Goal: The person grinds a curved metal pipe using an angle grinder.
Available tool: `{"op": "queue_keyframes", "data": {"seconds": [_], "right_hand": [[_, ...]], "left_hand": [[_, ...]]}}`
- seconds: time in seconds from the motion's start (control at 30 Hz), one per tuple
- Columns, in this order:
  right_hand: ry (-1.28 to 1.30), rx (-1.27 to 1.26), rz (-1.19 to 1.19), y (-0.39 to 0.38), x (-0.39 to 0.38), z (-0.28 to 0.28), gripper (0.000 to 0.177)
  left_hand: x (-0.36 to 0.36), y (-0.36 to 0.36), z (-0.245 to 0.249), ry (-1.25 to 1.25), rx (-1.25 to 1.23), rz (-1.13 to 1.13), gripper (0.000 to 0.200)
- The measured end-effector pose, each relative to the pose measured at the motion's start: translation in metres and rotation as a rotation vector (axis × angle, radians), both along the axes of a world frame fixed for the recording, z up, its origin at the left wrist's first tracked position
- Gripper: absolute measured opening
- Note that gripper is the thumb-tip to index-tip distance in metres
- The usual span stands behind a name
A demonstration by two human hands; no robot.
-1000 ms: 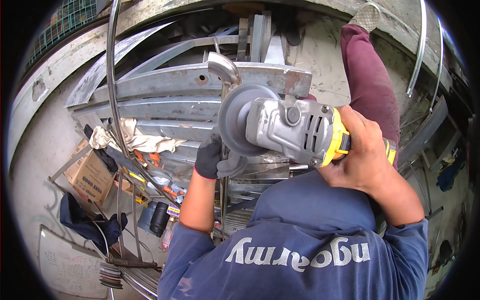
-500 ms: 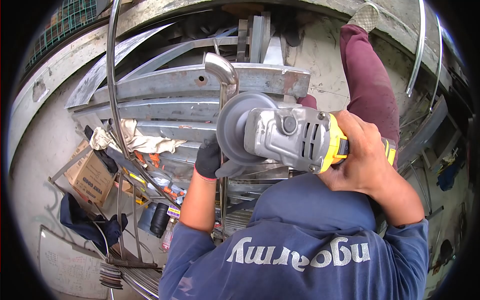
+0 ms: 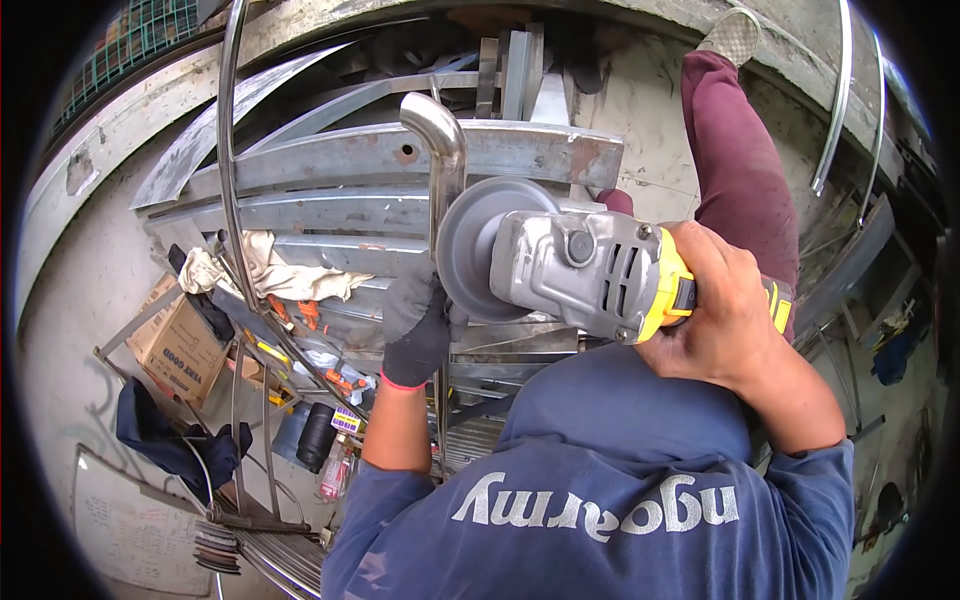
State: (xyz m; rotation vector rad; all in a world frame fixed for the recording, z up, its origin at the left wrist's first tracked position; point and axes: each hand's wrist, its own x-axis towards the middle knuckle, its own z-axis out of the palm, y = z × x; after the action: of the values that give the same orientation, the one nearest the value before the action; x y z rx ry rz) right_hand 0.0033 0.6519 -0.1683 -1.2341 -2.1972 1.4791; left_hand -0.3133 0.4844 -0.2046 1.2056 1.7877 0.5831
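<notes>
My right hand [image 3: 715, 305] is bare and wrapped round the yellow and black body of an angle grinder [image 3: 580, 265]. The grinder's grey disc [image 3: 480, 250] faces left, beside a shiny bent metal tube [image 3: 445, 150]. My left hand [image 3: 415, 330], in a grey and black glove with a red cuff, is closed on the tube just left of the disc; part of its fingers is hidden behind the disc. The tube's curved open end points up and left, over the grey metal beams [image 3: 340, 160].
At the left are a cream cloth [image 3: 300, 280], a cardboard box [image 3: 178, 345], a dark cloth [image 3: 165, 430] and a black spool [image 3: 318, 438]. A long curved tube [image 3: 226, 130] rises beside them. More metal tubes [image 3: 835, 110] stand at the right.
My left hand has turned and moved up along the tube, showing more of the glove. The tube's bent end has shifted slightly up and left. The grinder has barely moved.
</notes>
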Motion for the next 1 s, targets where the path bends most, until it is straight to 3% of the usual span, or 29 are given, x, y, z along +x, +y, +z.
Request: {"op": "queue_keyframes", "data": {"seconds": [0.17,0.3,0.37,0.53,1.0], "right_hand": [[-0.017,-0.015,0.016,0.002,-0.001,-0.001,0.061],[-0.022,-0.008,0.012,0.003,-0.003,-0.002,0.060],[-0.021,-0.011,0.008,0.004,-0.004,-0.003,0.060],[-0.012,-0.051,-0.030,0.007,-0.004,-0.004,0.059],[-0.018,-0.065,-0.031,0.007,-0.006,-0.002,0.054]], "left_hand": [[0.008,0.009,0.006,0.075,0.011,-0.064,0.034],[0.008,-0.006,0.003,-0.020,-0.134,0.035,0.037],[0.011,0.001,0.003,0.067,0.015,-0.066,0.036],[0.007,-0.003,0.003,-0.011,-0.139,-0.024,0.041],[0.008,0.003,0.002,0.033,0.011,-0.113,0.045]]}}
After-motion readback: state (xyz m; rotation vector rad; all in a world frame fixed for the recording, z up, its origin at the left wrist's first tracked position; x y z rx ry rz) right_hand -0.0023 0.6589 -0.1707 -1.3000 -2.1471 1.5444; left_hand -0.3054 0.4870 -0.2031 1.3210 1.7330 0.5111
